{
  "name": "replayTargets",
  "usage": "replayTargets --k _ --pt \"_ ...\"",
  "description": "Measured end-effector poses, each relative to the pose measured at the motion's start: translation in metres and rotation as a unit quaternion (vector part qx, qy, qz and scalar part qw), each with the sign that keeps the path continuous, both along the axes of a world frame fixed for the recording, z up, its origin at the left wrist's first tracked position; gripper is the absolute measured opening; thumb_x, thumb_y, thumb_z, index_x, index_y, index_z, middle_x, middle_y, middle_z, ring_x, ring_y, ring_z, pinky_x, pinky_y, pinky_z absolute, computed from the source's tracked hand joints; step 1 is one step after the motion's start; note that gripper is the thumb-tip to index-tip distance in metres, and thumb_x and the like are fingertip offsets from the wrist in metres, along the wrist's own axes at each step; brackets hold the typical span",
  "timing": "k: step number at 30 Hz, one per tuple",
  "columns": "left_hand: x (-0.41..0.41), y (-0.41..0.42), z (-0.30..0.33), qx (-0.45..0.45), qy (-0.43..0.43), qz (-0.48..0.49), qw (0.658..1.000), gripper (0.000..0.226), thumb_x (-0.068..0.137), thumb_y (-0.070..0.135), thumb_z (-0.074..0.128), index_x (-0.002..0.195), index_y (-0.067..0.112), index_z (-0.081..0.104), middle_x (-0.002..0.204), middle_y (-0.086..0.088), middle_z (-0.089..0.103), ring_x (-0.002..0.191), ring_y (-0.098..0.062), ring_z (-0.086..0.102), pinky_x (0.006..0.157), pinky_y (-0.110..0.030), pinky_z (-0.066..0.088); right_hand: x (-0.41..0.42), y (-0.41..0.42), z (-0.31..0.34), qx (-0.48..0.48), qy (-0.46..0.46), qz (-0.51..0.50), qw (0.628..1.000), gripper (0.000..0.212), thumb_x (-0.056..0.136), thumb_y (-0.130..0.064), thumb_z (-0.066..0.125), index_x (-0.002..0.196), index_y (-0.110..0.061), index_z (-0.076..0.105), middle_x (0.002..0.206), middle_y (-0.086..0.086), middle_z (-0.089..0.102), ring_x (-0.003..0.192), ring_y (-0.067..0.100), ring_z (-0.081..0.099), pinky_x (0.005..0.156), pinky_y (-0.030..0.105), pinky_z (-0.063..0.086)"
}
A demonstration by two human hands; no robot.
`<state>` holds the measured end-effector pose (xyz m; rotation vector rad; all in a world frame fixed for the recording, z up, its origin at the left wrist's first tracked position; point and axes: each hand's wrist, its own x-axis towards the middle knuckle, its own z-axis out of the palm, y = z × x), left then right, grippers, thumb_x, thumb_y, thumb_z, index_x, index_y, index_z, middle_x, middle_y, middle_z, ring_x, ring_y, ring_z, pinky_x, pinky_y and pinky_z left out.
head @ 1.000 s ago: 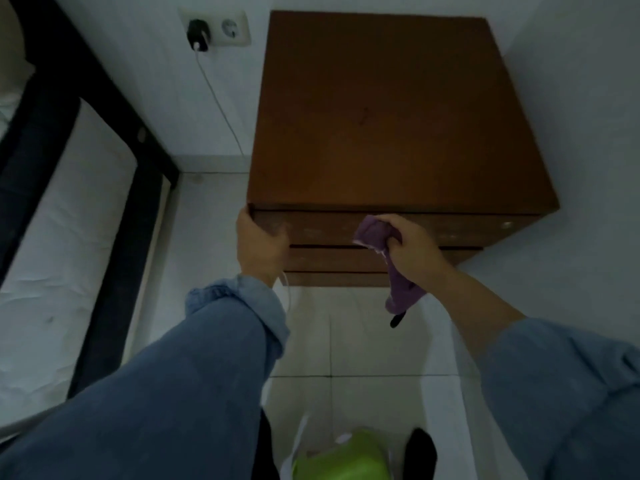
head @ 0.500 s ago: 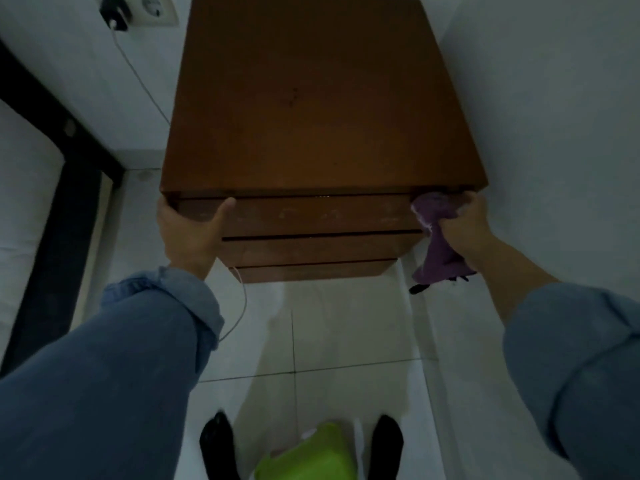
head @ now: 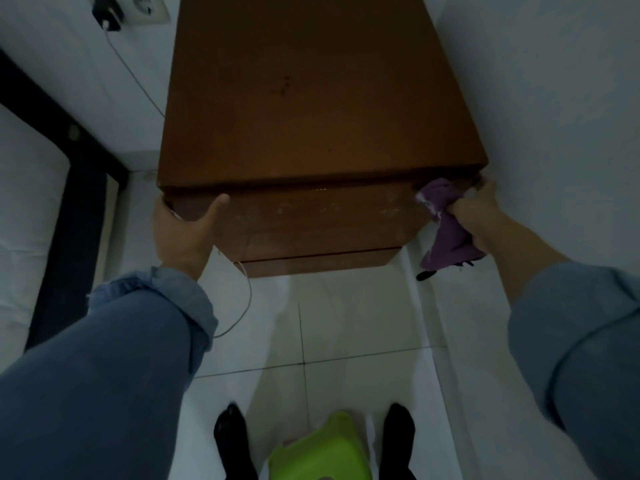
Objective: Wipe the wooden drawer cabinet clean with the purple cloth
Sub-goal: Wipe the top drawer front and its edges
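Observation:
The brown wooden drawer cabinet (head: 311, 116) stands against the wall, seen from above, with its drawer fronts facing me. My left hand (head: 183, 230) grips the front left corner of the top drawer, thumb across its face. My right hand (head: 478, 209) is closed on the purple cloth (head: 446, 230) and presses it against the front right corner, just under the cabinet's top. The cloth's loose end hangs down below my hand.
A wall socket with a black plug (head: 109, 13) sits at the upper left, and its thin cable (head: 242, 306) runs down past the cabinet. A dark bed frame (head: 76, 209) lies at left. A green container (head: 318, 448) sits between my feet on the tiled floor.
My right hand carried the cloth from the middle of the top drawer front to the right corner. My left hand's thumb opened out across the drawer face. The view shifted closer.

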<state>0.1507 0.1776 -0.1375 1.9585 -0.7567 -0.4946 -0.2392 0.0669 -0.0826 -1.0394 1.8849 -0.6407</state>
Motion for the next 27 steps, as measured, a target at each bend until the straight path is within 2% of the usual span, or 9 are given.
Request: replayTargets --k 7,10,12,15,17,19,22,25,27 --pt "-0.006 0.036 -0.003 0.034 -0.014 0.003 0.999 0.092 0.054 0.081 0.068 0.126 0.027 0.046 0.127 0.005 0.055 0.116 -0.015 0.054 0.102 -0.045 0.044 -0.013 0.036 0.002 0.013 -0.04 -0.012 0.999 0.076 0.089 -0.003 0.053 0.146 -0.024 0.01 0.141 0.016 0.035 0.113 0.026 0.051 0.099 0.04 0.046" --pt "-0.011 0.044 0.001 0.035 0.001 0.004 0.999 0.089 0.06 0.081 0.063 0.125 0.022 0.046 0.127 0.001 0.054 0.115 -0.017 0.053 0.103 -0.044 0.042 -0.01 0.052 0.009 -0.022 -0.042 -0.03 0.998 0.068 0.09 -0.002 0.052 0.147 -0.019 0.02 0.143 0.013 0.038 0.111 0.023 0.051 0.094 0.033 0.046" --pt "-0.014 0.047 0.01 0.049 0.01 0.009 0.999 0.096 0.061 0.084 0.056 0.13 0.018 0.044 0.131 -0.003 0.052 0.119 -0.021 0.051 0.105 -0.047 0.041 -0.004 0.062 0.019 -0.072 -0.026 -0.03 0.997 0.054 0.09 -0.003 0.051 0.141 -0.015 0.037 0.136 0.01 0.048 0.114 0.023 0.052 0.093 0.029 0.044" --pt "-0.031 0.048 0.028 0.096 -0.128 0.01 0.987 0.09 0.079 0.072 0.048 0.143 0.011 0.03 0.146 -0.011 0.04 0.133 -0.029 0.039 0.111 -0.053 0.028 -0.003 0.066 0.036 -0.161 0.034 -0.005 0.986 0.042 0.088 -0.003 0.049 0.128 -0.013 0.054 0.115 0.004 0.059 0.105 0.018 0.055 0.09 0.024 0.042" --pt "-0.05 0.046 0.041 0.071 -0.25 -0.048 0.964 0.073 0.087 0.052 0.048 0.143 0.008 0.03 0.144 -0.014 0.041 0.132 -0.031 0.038 0.112 -0.053 0.024 -0.006 0.058 0.042 -0.197 0.076 0.002 0.977 0.045 0.087 -0.001 0.047 0.13 -0.012 0.053 0.122 0.006 0.06 0.112 0.019 0.055 0.096 0.023 0.04" --pt "-0.074 0.041 0.052 0.061 -0.318 -0.146 0.935 0.064 0.088 0.042 0.046 0.143 0.011 0.032 0.144 -0.011 0.042 0.134 -0.027 0.038 0.113 -0.049 0.02 -0.009 0.048 0.042 -0.21 0.105 0.0 0.972 0.047 0.088 -0.001 0.046 0.134 -0.011 0.05 0.133 0.01 0.056 0.122 0.021 0.052 0.101 0.018 0.035" --pt "-0.106 0.035 0.049 0.098 -0.373 -0.258 0.886 0.06 0.094 0.038 0.043 0.147 0.014 0.029 0.152 -0.005 0.035 0.142 -0.018 0.027 0.117 -0.045 0.01 -0.014 0.038 0.034 -0.193 0.119 0.0 0.974 0.051 0.089 -0.002 0.046 0.139 -0.01 0.042 0.134 0.011 0.054 0.12 0.02 0.052 0.09 0.008 0.03" --pt "-0.122 0.034 0.038 0.146 -0.402 -0.287 0.857 0.063 0.095 0.044 0.036 0.149 0.015 0.024 0.157 0.0 0.024 0.145 -0.014 0.017 0.118 -0.045 0.003 -0.015 0.032 0.028 -0.181 0.133 -0.021 0.974 0.043 0.087 -0.002 0.044 0.129 -0.011 0.044 0.113 0.015 0.06 0.098 0.025 0.058 0.084 0.026 0.046" --pt "-0.122 0.035 0.033 0.16 -0.413 -0.287 0.849 0.067 0.093 0.047 0.036 0.15 0.015 0.023 0.158 0.0 0.021 0.146 -0.014 0.015 0.118 -0.046 0.003 -0.014 0.029 0.022 -0.168 0.162 -0.003 0.972 0.038 0.088 -0.003 0.043 0.123 -0.012 0.052 0.116 0.016 0.061 0.105 0.03 0.059 0.087 0.031 0.046"
